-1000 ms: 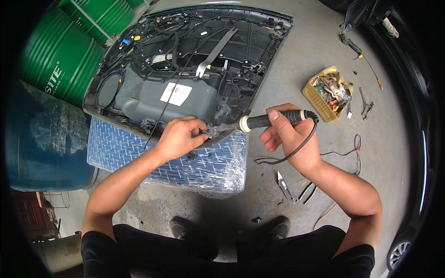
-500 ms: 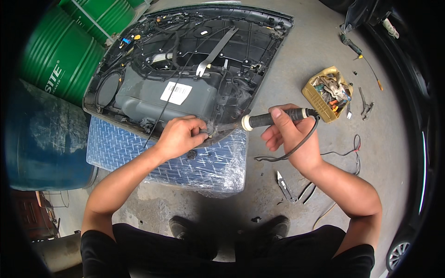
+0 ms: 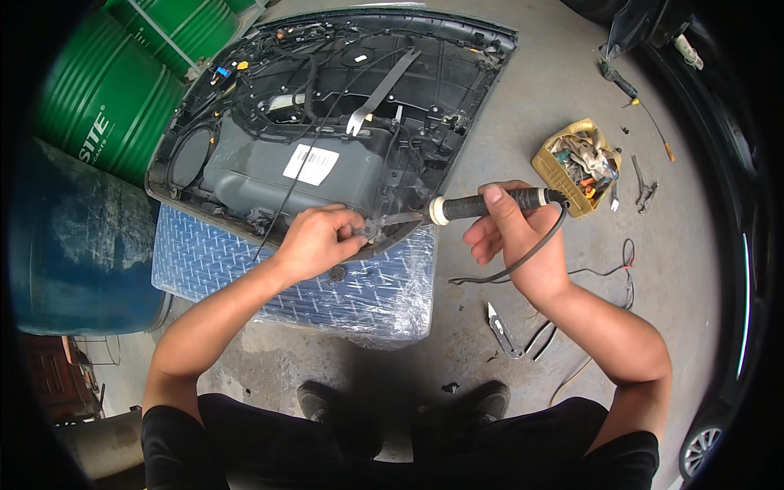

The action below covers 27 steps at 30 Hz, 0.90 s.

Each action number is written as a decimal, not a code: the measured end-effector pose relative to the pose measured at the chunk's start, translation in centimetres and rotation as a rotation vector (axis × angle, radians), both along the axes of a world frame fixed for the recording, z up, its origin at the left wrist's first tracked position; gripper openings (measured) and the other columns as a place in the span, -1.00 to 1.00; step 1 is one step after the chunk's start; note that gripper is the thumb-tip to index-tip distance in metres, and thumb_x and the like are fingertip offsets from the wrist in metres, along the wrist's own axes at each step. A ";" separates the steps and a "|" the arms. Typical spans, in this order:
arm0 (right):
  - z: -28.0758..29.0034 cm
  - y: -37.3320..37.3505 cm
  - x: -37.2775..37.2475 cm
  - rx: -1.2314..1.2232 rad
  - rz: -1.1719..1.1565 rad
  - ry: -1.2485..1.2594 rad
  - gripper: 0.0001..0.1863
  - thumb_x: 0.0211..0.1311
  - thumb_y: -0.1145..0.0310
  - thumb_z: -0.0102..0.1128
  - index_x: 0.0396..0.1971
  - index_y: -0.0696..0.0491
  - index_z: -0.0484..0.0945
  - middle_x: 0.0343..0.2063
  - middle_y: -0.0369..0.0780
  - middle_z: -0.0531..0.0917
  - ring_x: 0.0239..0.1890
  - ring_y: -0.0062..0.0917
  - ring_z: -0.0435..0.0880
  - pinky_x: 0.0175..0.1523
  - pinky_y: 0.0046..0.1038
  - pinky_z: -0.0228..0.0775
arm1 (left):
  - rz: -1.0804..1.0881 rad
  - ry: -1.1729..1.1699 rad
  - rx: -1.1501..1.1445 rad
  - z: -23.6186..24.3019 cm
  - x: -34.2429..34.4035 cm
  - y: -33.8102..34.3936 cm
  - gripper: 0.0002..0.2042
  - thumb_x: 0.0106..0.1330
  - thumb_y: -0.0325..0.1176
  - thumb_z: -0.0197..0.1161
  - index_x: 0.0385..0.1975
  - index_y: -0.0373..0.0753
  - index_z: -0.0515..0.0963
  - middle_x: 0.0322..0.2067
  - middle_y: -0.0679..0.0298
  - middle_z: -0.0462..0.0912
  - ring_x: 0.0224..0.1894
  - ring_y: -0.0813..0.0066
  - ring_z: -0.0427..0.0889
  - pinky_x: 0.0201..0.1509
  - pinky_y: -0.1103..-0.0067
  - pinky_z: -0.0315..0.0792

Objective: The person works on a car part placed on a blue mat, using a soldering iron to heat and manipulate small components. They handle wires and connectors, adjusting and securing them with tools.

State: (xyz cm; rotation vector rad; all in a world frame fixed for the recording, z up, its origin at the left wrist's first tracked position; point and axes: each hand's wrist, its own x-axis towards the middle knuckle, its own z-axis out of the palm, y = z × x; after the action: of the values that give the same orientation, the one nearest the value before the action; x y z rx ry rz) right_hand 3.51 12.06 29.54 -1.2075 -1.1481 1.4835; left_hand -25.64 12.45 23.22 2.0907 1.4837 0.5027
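Observation:
A black car door trim panel [image 3: 269,175] lies inner side up on a box wrapped in clear film [image 3: 286,290], blue with a white pattern. My right hand [image 3: 527,237] grips a soldering iron [image 3: 465,209] by its dark handle with cream collars; its cord loops over the wrist. The iron's metal tip points left, at the panel's near right corner. There my left hand [image 3: 322,241] pinches a small greyish piece [image 3: 369,232], close beside the tip. Whether tip and piece touch, I cannot tell. A forked metal pry bar [image 3: 382,91] rests on the panel.
A yellow cut-open container [image 3: 563,175] of tools and gloves stands on the floor at right. Nearer are a utility knife [image 3: 502,331], pliers [image 3: 541,339] and a cable. Green drums [image 3: 114,98] and a blue drum [image 3: 82,245] line the left; a dark car [image 3: 727,204] flanks the right.
The soldering iron and my right hand have shifted slightly to the right. More of the small greyish piece shows by my left fingertips; the left hand stays in place.

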 end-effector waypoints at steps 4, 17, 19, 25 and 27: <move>-0.2 0.0 -0.1 0.010 0.009 -0.044 -0.65 0.43 0.22 0.10 -0.18 0.29 0.50 -0.59 -0.15 0.65 -0.64 -0.62 0.57 -0.52 -0.58 0.45 | 0.019 0.011 -0.031 0.4 0.3 0.0 -0.80 0.11 -0.49 0.42 -0.27 -0.34 0.65 -0.56 0.30 0.53 -0.57 0.60 0.48 -0.47 0.59 0.42; -0.7 0.2 0.0 0.032 0.044 -0.021 -0.72 0.40 0.30 0.10 -0.16 0.24 0.52 -0.57 -0.18 0.65 -0.58 -0.65 0.58 -0.45 -0.59 0.47 | 0.037 0.007 -0.044 0.4 0.3 0.0 -0.82 0.10 -0.38 0.42 -0.31 -0.25 0.66 -0.56 0.26 0.56 -0.55 0.33 0.57 -0.44 0.42 0.42; -1.0 0.2 -0.1 0.025 0.054 -0.014 -0.73 0.40 0.30 0.10 -0.15 0.24 0.52 -0.57 -0.18 0.65 -0.58 -0.65 0.59 -0.45 -0.59 0.47 | 0.039 0.007 -0.049 0.4 0.3 0.0 -0.82 0.10 -0.38 0.42 -0.31 -0.25 0.66 -0.56 0.26 0.56 -0.55 0.32 0.57 -0.44 0.42 0.42; -1.4 0.4 0.3 0.012 0.060 0.027 -0.71 0.39 0.28 0.09 -0.13 0.24 0.51 -0.56 -0.17 0.66 -0.59 -0.63 0.58 -0.44 -0.56 0.48 | 0.038 0.003 -0.054 0.2 0.2 0.1 -0.82 0.10 -0.37 0.42 -0.32 -0.24 0.66 -0.57 0.26 0.56 -0.55 0.31 0.57 -0.44 0.42 0.42; -1.5 0.4 0.4 0.015 0.065 0.023 -0.70 0.38 0.28 0.09 -0.12 0.24 0.51 -0.56 -0.16 0.66 -0.59 -0.62 0.58 -0.44 -0.55 0.48 | 0.030 0.020 -0.053 0.3 0.2 0.1 -0.82 0.10 -0.37 0.42 -0.32 -0.24 0.66 -0.56 0.26 0.56 -0.55 0.31 0.57 -0.44 0.42 0.42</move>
State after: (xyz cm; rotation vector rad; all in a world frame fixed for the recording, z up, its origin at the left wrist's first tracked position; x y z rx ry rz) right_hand 3.89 12.49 28.09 -1.1499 -1.1909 1.5308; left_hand -25.43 12.59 23.47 2.0410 1.5250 0.4497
